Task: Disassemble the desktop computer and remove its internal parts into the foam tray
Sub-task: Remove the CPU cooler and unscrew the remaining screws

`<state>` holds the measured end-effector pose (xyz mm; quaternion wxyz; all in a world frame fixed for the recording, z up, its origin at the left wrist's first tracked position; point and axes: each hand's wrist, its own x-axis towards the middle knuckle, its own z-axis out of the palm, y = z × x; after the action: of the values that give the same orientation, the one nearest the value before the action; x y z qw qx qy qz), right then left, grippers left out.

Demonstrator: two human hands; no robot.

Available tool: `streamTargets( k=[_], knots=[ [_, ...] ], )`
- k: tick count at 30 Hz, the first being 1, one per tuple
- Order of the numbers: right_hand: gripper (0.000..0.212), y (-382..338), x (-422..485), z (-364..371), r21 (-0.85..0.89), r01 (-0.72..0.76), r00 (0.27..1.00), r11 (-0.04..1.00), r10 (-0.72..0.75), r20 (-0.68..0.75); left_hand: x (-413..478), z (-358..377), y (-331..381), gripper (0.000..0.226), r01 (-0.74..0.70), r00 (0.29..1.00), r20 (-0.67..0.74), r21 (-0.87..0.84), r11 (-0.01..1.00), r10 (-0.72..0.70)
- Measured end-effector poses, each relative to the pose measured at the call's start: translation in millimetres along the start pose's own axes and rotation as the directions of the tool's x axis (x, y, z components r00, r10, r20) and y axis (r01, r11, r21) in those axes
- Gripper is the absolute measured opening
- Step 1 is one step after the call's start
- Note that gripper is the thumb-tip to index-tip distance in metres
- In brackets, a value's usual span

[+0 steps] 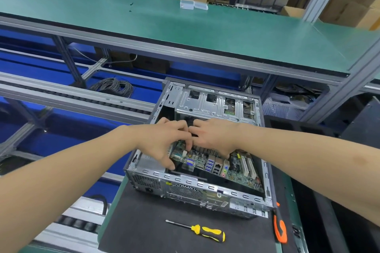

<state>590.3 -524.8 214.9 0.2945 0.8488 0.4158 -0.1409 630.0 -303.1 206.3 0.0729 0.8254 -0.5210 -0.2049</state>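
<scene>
Yellow screwdriver (205,232) & orange tool (280,230) by 1 PC case (185,191); left hand (164,139), right hand (216,137), fingertips touching, grip 1 mobo (242,172).

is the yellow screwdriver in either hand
No, the yellow screwdriver lies on the black mat; the left hand and right hand reach into the computer case.

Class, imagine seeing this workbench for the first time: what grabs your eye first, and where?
The left hand and right hand meet on the green motherboard inside the open computer case, centre frame. A yellow screwdriver lies on the black mat in front of the case, an orange-handled tool at its right corner.
</scene>
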Motion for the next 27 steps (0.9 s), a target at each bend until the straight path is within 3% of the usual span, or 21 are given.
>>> streamTargets(
  k=[4,8,14,17,21,23,27],
  knots=[
    [0.104,-3,-3,-2,0.037,-0.001,1.0,0.999,0.002,-0.024,-4,4,2,0.054,-0.01,1.0,-0.019,-0.005,1.0,0.01],
    [0.103,-1,-12,-6,0.095,-0.019,0.999,0.995,0.024,-0.049,-10,5,2,0.045,-0.055,0.996,-0.077,-0.123,0.991,0.045],
    [0.102,-3,-17,-9,0.086,-0.022,0.994,0.996,0.031,-0.103,-6,-9,6,0.008,-0.079,0.986,-0.165,-0.351,0.933,0.022],
    [0.102,3,-16,-13,0.097,-0.02,0.996,0.995,0.028,-0.08,-4,-16,4,0.013,-0.052,0.994,-0.108,-0.355,0.934,0.015],
    [0.081,13,-19,-17,0.173,-0.049,0.995,0.984,0.063,-0.073,-8,-19,1,0.027,-0.049,0.989,-0.143,-0.497,0.866,-0.026],
    [0.088,13,-22,-19,0.206,-0.038,0.995,0.978,0.057,-0.087,-10,-20,3,0.026,-0.075,0.984,-0.175,-0.601,0.795,-0.04],
    [0.122,6,-27,-30,0.229,-0.018,0.99,0.973,0.049,-0.131,-10,-24,6,0.025,-0.133,0.949,-0.288,-0.734,0.667,-0.129]
  ],
)
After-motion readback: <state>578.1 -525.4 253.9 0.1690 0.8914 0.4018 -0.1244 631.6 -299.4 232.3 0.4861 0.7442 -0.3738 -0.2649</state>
